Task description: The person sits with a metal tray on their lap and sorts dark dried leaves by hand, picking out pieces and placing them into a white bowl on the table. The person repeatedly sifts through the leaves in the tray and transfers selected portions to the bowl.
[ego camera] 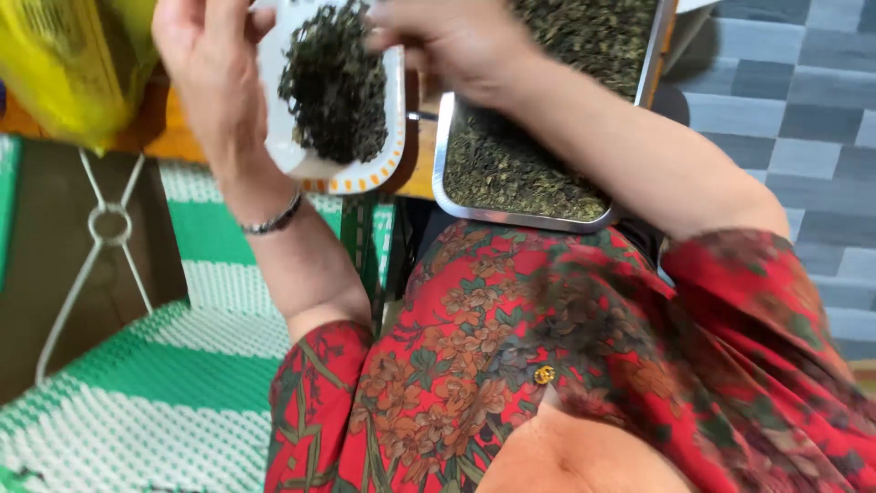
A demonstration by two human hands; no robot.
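My left hand (212, 68) holds a white plate (370, 173) with an orange-dashed rim, tilted toward me. A heap of dark green dried leaves (335, 84) lies on the plate. My right hand (447, 41) hovers at the plate's upper right edge, fingers curled over the leaves; what it grips is blurred. A bracelet circles my left wrist. Just right of the plate sits a metal tray (511, 217) filled with the same dried leaves (511, 160), resting on a wooden surface in front of my red floral blouse.
A yellow plastic bag (68, 64) hangs at the top left. A green-and-white woven chair (173, 383) with a white metal frame stands at the lower left. Grey checked floor tiles (803, 110) lie to the right.
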